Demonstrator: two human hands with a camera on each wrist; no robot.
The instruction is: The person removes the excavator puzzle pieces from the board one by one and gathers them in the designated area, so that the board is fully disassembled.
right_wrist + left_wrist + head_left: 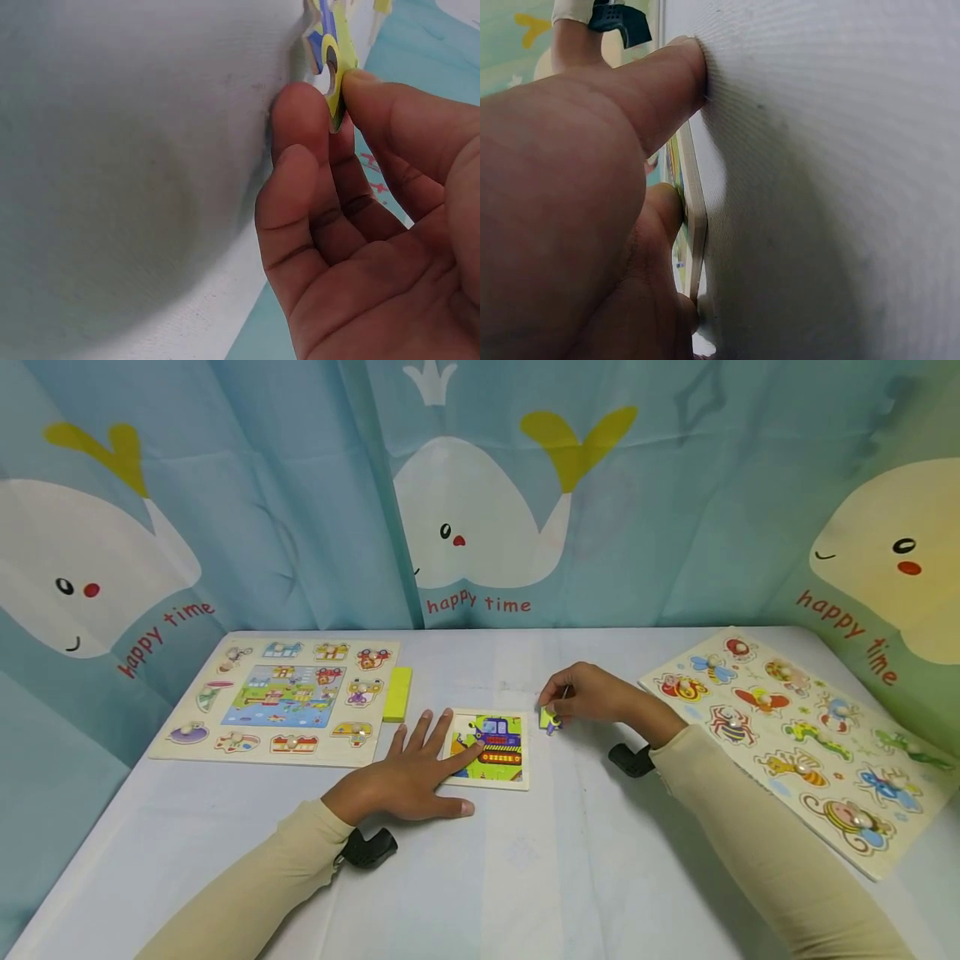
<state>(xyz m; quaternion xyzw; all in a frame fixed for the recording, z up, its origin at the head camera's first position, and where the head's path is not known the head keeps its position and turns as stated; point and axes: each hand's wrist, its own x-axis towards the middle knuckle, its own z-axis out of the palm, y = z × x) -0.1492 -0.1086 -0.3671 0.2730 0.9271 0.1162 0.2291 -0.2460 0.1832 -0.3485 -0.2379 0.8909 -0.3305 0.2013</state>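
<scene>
A small square jigsaw puzzle [526,750] with a pale wooden frame and a picture of a blue tracked digger lies flat on the table. My left hand [408,781] is spread beside and over its left part, with the index fingertip on the picture. In the left wrist view, the thumb touches the cloth near the puzzle's edge. To the right of the frame, my right hand [588,693] pinches a puzzle piece [340,56] between thumb and fingers. Green, blue and yellow show on that piece, which is tilted up on edge just above or at the cloth.
At the left lies a vehicle peg puzzle board [247,757], with a yellow-green block [397,695] by its right edge. An insect peg puzzle board [765,689] lies angled at the right, close to my right forearm. A whale-print curtain [480,410] hangs behind the white-covered table [517,877].
</scene>
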